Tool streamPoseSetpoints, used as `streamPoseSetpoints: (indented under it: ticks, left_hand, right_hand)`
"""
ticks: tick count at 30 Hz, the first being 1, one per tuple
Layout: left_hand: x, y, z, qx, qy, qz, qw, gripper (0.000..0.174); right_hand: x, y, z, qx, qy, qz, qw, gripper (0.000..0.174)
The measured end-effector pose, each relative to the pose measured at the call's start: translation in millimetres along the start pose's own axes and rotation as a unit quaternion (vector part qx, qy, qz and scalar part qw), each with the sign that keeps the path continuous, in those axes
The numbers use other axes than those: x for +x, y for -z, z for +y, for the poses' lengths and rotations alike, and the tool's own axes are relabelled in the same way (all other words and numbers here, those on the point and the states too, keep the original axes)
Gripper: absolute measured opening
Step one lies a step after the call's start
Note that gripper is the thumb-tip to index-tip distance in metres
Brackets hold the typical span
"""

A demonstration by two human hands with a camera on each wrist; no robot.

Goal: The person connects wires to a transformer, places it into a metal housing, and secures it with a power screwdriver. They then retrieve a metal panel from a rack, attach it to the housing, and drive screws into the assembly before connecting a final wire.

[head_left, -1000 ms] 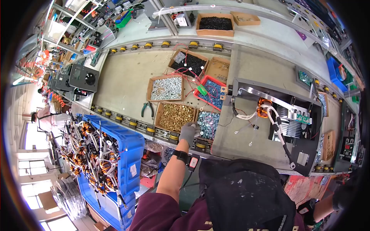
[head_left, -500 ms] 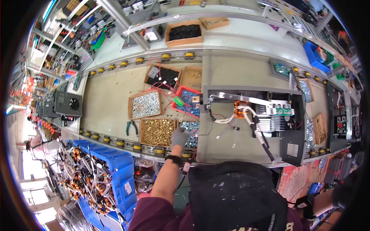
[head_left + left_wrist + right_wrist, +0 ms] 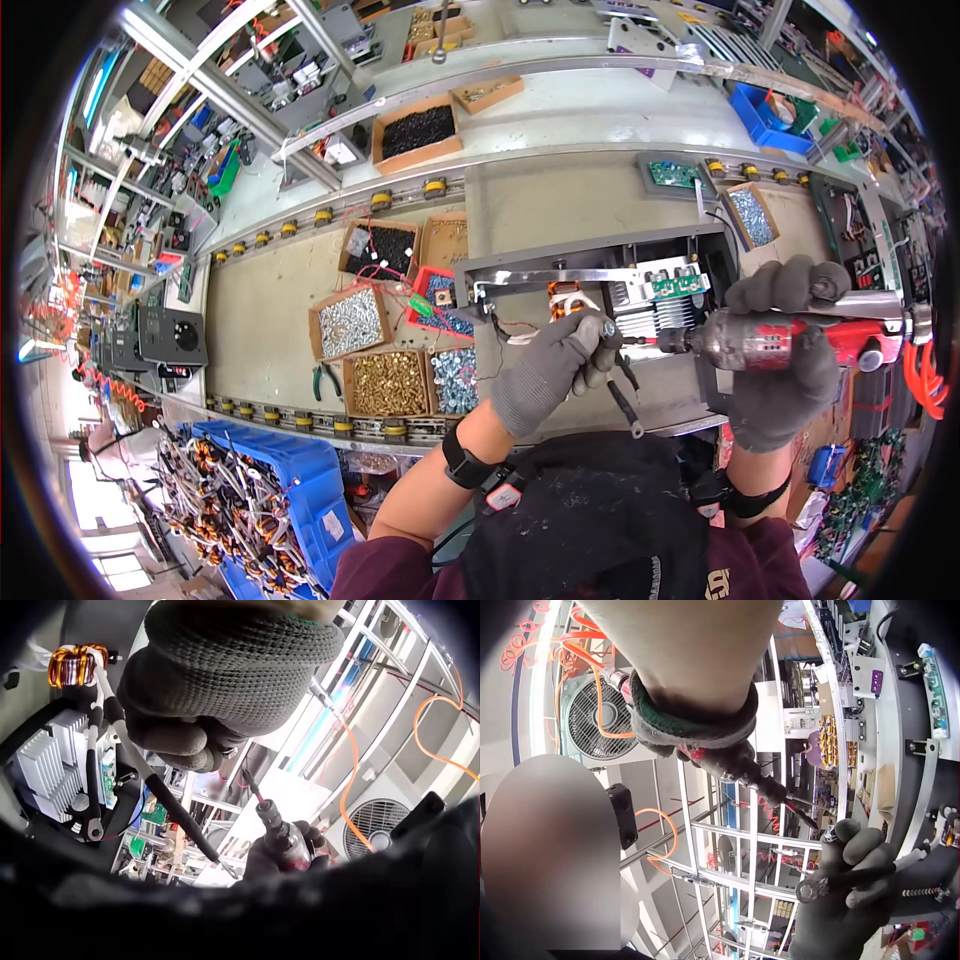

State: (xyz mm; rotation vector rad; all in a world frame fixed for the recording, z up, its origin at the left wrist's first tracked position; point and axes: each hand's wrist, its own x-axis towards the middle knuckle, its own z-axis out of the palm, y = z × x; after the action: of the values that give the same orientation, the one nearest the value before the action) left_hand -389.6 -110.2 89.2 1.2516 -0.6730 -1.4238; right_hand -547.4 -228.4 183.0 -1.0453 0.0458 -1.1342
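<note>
Left hand (image 3: 550, 368): fingers pinching small metal part (image 3: 829, 834). Right hand (image 3: 785, 375): fingers wrapped round red power driver (image 3: 745, 342), located at 3 o'clock from left hand. Bit points to 9 o'clock, tip just beside metal part; contact cannot be told. Black-sleeved cable (image 3: 845, 880) with ring lug crosses left hand; whether gripped, cannot tell. Open chassis (image 3: 590, 250) on tabletop (image 3: 270, 330), 1 o'clock from left hand. Pliers (image 3: 318, 383) at 9 o'clock.

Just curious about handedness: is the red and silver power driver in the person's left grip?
No, the grey-gloved right grip holds the red and silver power driver in the head view.
</note>
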Motion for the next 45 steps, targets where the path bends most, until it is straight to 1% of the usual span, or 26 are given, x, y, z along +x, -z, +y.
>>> streamPoseSetpoints:
  ticks: [2, 7, 10, 12, 14, 16, 17, 18, 19, 21, 23, 25, 27, 28, 30, 31, 32, 33, 34, 35, 37, 39, 40, 42, 44, 45]
  left_hand:
    - [6, -4, 0, 0.003, 0.004, -0.002, 1.000, 0.050]
    - [17, -8, 5, 0.019, -0.004, -0.018, 1.000, 0.048]
    - [23, -13, 14, 0.012, 0.030, -0.007, 0.999, 0.046]
    - [26, -23, 24, -0.007, 0.093, 0.070, 0.993, 0.046]
    - [30, -23, 24, -0.015, 0.097, 0.078, 0.992, 0.046]
    - [32, -24, 23, -0.022, 0.103, 0.085, 0.991, 0.047]
    - [33, -24, 21, 0.006, 0.083, 0.105, 0.991, 0.047]
    - [34, -25, 19, 0.034, 0.063, 0.124, 0.990, 0.048]
    - [35, -28, 16, 0.035, 0.064, 0.125, 0.989, 0.048]
    - [36, -31, 8, 0.045, -0.053, 0.176, 0.982, 0.045]
    - [36, -26, 4, 0.049, -0.069, 0.152, 0.985, 0.045]
    - [32, -21, 3, 0.052, -0.086, 0.131, 0.986, 0.045]
    - [25, -16, 5, -0.027, 0.054, 0.221, 0.973, 0.044]
    - [25, -6, -1, -0.027, 0.055, 0.224, 0.973, 0.044]
    - [31, 20, -25, -0.043, 0.111, 0.254, 0.960, 0.041]
    - [37, 26, -26, -0.045, 0.112, 0.254, 0.960, 0.041]
    - [47, 31, -24, -0.177, 0.090, 0.237, 0.951, 0.039]
    - [55, 36, -26, -0.307, 0.065, 0.215, 0.925, 0.037]
    - [63, 47, -38, -0.416, 0.043, 0.174, 0.892, 0.031]
    - [67, 52, -50, -0.418, 0.045, 0.172, 0.891, 0.031]
    - [73, 55, -53, -0.364, 0.019, 0.175, 0.915, 0.027]
    - [75, 51, -57, -0.372, 0.033, 0.189, 0.908, 0.025]
    - [74, 51, -58, -0.366, 0.040, 0.180, 0.912, 0.024]
    - [76, 54, -59, -0.360, 0.047, 0.170, 0.916, 0.024]
    - [78, 62, -63, -0.462, 0.009, 0.131, 0.877, 0.021]
    - [78, 63, -62, -0.511, -0.009, 0.111, 0.853, 0.019]
  right_hand:
    - [1, 0, 4, -0.041, 0.006, 0.069, 0.997, 0.039]
    - [10, 11, 11, -0.046, -0.015, 0.057, 0.997, 0.038]
    - [15, 17, 18, -0.043, -0.028, 0.052, 0.997, 0.036]
    - [18, 22, 24, -0.031, -0.029, 0.043, 0.998, 0.036]
    - [20, 28, 30, -0.036, 0.007, 0.083, 0.996, 0.033]
    - [21, 45, 33, -0.006, -0.018, 0.096, 0.995, 0.031]
    - [21, 53, 36, 0.022, -0.040, 0.109, 0.993, 0.031]
    - [18, 58, 40, 0.078, -0.065, 0.173, 0.980, 0.027]
    - [18, 64, 43, 0.080, -0.065, 0.174, 0.979, 0.027]
    - [20, 74, 47, 0.130, -0.117, 0.188, 0.967, 0.025]
    - [25, 80, 52, 0.165, -0.115, 0.189, 0.961, 0.025]
    - [26, 97, 60, 0.220, -0.146, 0.249, 0.932, 0.026]
    - [27, 106, 64, 0.243, -0.150, 0.262, 0.922, 0.026]
    - [28, 106, 63, 0.254, -0.146, 0.246, 0.924, 0.025]
    - [30, 112, 60, 0.258, -0.141, 0.212, 0.932, 0.023]
    - [31, 118, 59, 0.257, -0.142, 0.212, 0.932, 0.023]
    - [32, 124, 58, 0.252, -0.131, 0.225, 0.932, 0.023]
    - [32, 127, 56, 0.246, -0.118, 0.237, 0.932, 0.024]
    - [33, 128, 52, 0.240, -0.122, 0.222, 0.937, 0.025]
    - [34, 127, 49, 0.237, -0.123, 0.223, 0.937, 0.025]
    - [36, 126, 45, 0.205, -0.098, 0.220, 0.949, 0.025]
    - [32, 136, 44, 0.169, -0.096, 0.238, 0.952, 0.025]
    - [31, 141, 45, 0.138, -0.092, 0.252, 0.953, 0.026]
    - [28, 147, 47, 0.134, -0.090, 0.247, 0.955, 0.026]
    - [27, 151, 49, 0.130, -0.089, 0.244, 0.957, 0.027]
    - [27, 152, 49, 0.118, -0.082, 0.267, 0.953, 0.027]
